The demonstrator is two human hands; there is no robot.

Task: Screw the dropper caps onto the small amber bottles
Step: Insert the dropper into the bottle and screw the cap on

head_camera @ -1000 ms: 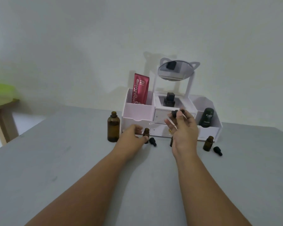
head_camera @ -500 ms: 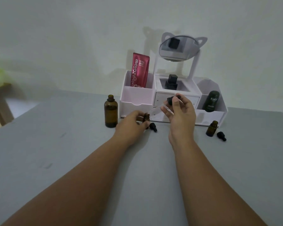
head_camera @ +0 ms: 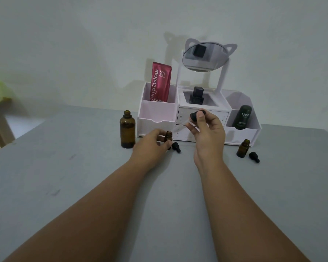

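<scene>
My left hand (head_camera: 152, 143) grips a small amber bottle (head_camera: 168, 137) standing on the grey table (head_camera: 64, 176). My right hand (head_camera: 206, 133) pinches a black dropper cap (head_camera: 194, 115) by its bulb; its glass pipette slants down-left with the tip just above the bottle's open neck. A second black cap (head_camera: 176, 146) lies right beside that bottle. Further right stands another small amber bottle (head_camera: 243, 148), uncapped, with a black cap (head_camera: 254, 156) lying next to it.
A larger open amber bottle (head_camera: 127, 129) stands left of my left hand. Behind the hands is a white cosmetic organiser (head_camera: 240, 136) with a cat-ear mirror (head_camera: 204, 56), a red tube (head_camera: 160, 82), a black perfume bottle (head_camera: 196, 95) and a dark green bottle (head_camera: 243, 117).
My right hand has turned the dropper so its pipette tip points down toward the bottle neck. The left hand keeps hold of the small bottle. The camera view has tilted slightly.
</scene>
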